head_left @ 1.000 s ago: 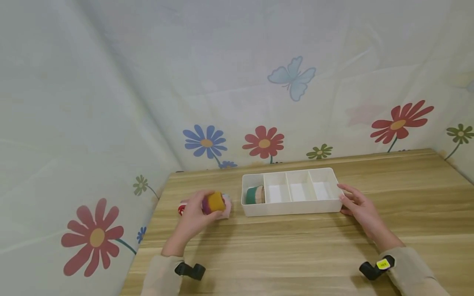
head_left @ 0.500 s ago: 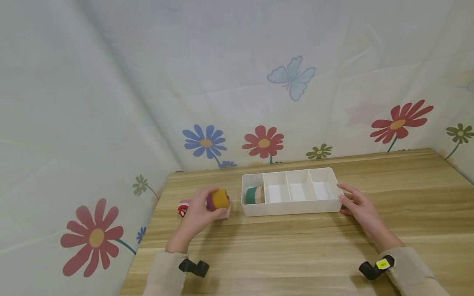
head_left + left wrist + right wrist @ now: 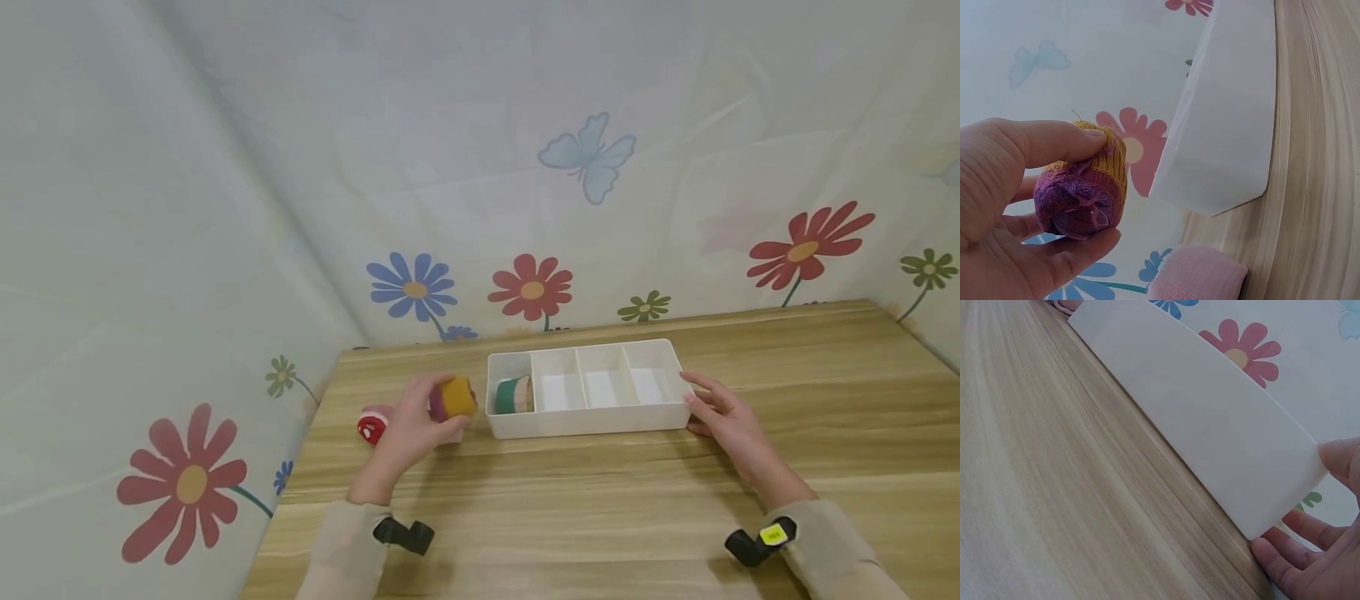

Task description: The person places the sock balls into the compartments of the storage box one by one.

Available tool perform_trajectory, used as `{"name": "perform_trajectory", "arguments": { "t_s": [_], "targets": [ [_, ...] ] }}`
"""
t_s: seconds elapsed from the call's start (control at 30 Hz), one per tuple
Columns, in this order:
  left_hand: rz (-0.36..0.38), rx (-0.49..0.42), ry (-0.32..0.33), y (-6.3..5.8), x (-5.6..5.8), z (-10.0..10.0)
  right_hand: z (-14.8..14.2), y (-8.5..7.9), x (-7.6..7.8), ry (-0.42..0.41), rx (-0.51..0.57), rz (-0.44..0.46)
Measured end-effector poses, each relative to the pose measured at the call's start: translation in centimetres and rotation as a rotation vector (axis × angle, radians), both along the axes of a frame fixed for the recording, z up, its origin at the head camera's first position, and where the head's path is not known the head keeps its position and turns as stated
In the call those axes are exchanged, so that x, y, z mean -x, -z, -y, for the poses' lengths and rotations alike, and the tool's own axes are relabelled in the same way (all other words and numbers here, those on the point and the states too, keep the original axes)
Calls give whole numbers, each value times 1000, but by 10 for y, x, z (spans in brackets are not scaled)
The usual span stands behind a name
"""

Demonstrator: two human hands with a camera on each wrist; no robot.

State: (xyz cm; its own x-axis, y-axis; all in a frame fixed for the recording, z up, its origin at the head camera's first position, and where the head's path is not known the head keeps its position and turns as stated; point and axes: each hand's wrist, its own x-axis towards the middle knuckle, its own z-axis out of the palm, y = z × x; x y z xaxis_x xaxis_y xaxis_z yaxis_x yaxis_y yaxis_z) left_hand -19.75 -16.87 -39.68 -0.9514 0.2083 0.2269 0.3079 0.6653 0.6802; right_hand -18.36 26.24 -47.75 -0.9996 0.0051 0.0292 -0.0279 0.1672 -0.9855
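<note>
A rolled-up sock (image 3: pixel 1082 200), mustard yellow with a purple knitted end, is pinched between the thumb and fingers of my left hand (image 3: pixel 412 429). That hand holds it up just left of the white divided box (image 3: pixel 588 421). In the box's leftmost compartment lies a green and beige rolled sock (image 3: pixel 513 395). At the box's right end, my right hand (image 3: pixel 731 425) grips the corner, thumb and fingers around it. A pink rolled sock (image 3: pixel 1197 275) sits on the table under my left hand, mostly hidden in the head view.
A red and white rolled sock (image 3: pixel 372 425) lies left of my left hand. The wooden table (image 3: pixel 600 508) meets a flower-printed cloth wall (image 3: pixel 465 208) at the back and left. Dividers split the box into several compartments.
My left hand has moved right with the yellow and purple sock, closer to the box. The red and white sock shows more now. My right hand stays on the box.
</note>
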Motion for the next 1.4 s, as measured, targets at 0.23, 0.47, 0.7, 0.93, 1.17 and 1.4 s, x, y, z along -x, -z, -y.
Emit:
{"name": "perform_trajectory", "arguments": {
  "t_s": [0.23,0.47,0.7,0.93,1.17,1.4],
  "targets": [
    [-3,11,12,-2,5,-8,2,-1,0,-6,15,7],
    [3,30,38,-3,11,-21,0,-2,-1,-4,8,21],
    [-18,1,108,-3,15,-32,0,-3,-2,-2,13,25],
    [-58,11,147,-2,20,-42,1,-2,-1,7,18,25],
    [-40,37,155,-2,27,-55,0,-2,-2,13,24,30],
    [-14,-2,197,-3,31,-69,1,-4,-2,14,6,37]
  ]
}}
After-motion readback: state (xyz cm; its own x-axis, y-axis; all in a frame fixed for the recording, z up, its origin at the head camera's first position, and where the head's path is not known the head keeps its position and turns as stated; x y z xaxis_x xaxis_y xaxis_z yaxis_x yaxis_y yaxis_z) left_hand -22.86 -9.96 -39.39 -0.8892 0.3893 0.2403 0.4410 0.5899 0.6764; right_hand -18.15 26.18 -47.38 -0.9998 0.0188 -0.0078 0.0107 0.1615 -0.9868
